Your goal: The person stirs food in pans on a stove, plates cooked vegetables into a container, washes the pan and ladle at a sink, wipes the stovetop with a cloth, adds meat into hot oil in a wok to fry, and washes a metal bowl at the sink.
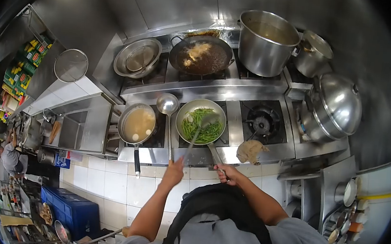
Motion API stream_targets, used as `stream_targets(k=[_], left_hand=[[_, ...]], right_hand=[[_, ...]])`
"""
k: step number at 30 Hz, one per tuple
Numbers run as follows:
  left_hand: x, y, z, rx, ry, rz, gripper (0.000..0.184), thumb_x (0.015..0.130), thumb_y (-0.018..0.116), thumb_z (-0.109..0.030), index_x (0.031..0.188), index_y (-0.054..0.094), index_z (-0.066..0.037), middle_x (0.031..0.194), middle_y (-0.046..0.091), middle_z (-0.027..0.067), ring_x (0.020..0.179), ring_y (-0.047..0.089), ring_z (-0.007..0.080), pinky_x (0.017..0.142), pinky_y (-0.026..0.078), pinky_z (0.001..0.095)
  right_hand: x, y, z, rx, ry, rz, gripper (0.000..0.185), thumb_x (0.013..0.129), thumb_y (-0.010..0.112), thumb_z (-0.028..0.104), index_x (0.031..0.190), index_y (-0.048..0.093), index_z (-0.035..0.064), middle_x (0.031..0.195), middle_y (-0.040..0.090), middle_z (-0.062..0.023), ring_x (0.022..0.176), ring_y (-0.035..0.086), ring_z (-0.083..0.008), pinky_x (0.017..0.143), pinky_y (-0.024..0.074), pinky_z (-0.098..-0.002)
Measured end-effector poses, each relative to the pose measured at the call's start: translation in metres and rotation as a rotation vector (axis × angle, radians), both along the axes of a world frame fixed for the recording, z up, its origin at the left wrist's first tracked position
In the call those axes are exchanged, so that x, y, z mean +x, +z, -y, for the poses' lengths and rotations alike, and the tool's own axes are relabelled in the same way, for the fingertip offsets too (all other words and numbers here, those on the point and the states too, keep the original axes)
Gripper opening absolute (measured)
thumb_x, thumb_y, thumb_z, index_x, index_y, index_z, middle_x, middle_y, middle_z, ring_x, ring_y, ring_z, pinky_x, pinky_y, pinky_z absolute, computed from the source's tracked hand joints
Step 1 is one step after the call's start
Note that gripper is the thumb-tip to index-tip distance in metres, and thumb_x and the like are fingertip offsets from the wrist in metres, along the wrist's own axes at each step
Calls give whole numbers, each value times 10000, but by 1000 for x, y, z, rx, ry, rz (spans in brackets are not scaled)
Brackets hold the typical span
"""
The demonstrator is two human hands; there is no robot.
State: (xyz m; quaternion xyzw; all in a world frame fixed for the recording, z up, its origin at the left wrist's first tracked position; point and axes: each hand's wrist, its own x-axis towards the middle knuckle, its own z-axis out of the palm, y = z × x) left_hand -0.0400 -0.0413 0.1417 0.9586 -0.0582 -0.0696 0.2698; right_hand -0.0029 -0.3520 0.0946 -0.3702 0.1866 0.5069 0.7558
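My left hand (174,172) is closed around the handle of a long-handled cooking utensil (196,136), whose dark, blurred head lies over the green beans (199,125); I cannot tell if it is a ladle or a turner. The beans, with some pale pieces among them, fill a frying pan (180,110) on the front middle burner. Wrapped round that pan's handle is my right hand (228,174). A steel ladle (167,104) lies bowl-up left of the pan, its handle end beside my left hand. Farther left, a saucepan (138,122) holds cloudy, tan liquid.
Behind stand a wok (201,56) of dark oil with golden food frying, a steel bowl with strainer (138,57), and a tall stockpot (265,46). A crumpled cloth (250,151) lies near a bare burner (261,122). A domed steamer (335,107) is right. Another person (12,157) works far left.
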Motion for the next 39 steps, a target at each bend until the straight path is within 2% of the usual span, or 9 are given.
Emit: stream_targets(k=[5,11,14,17,26,29,33,37,39], left_hand=[[-10,46,-10,155,193,-192,449,995,486,-228,1414,495,-68,974,669,321,890,656,507,812,525,577],[-2,9,5,39,151,89,434,976,520,-217,1392,523,-96,917,684,279,862,660,486,777,521,574],[-34,100,-6,140,150,-187,442,980,527,-245,1419,521,-197,926,694,257,866,667,476,772,528,562],[-59,123,-22,255,243,-248,423,976,545,-279,1398,560,-258,970,703,247,897,675,449,808,525,550],[38,5,-3,-10,474,-37,455,979,522,-254,1428,522,-180,1000,686,267,937,653,464,839,507,544],[39,-26,8,-74,260,-19,443,981,522,-269,1423,533,-230,1044,698,228,956,666,436,839,517,538],[3,87,-18,247,270,-104,414,953,566,-287,1366,590,-309,942,699,186,894,681,404,812,543,505],[-47,117,-48,73,223,-47,387,958,563,-280,1340,619,-253,1032,700,210,929,672,426,847,537,497],[-66,127,-53,-58,155,39,380,959,563,-280,1330,627,-236,1053,698,218,941,668,436,860,534,496]], right_hand=[[0,4,5,11,-18,4,280,1060,464,380,1040,503,104,632,362,41,475,292,-66,416,260,-236],[2,6,5,-30,2,19,276,1052,480,383,1044,502,108,619,337,50,473,287,-68,409,233,-236],[6,8,9,-57,-5,46,275,1050,484,383,1048,503,109,621,335,50,473,286,-70,411,231,-239],[-1,6,10,-69,6,31,273,1052,479,379,1050,503,107,629,346,46,474,288,-71,413,233,-239],[5,10,6,-90,33,43,264,1061,458,363,1069,505,103,658,374,32,492,295,-84,418,248,-248],[5,9,4,-86,37,31,293,1047,487,384,1069,503,92,661,391,29,489,309,-86,419,259,-251],[32,7,9,-329,235,146,411,967,637,424,1061,490,52,638,427,21,472,373,-94,412,311,-260],[-10,3,17,-582,274,555,352,867,764,340,904,542,69,542,466,8,419,453,-113,386,350,-278],[-50,-12,46,-331,227,672,328,893,731,354,830,547,89,557,504,1,432,482,-114,394,371,-296]])
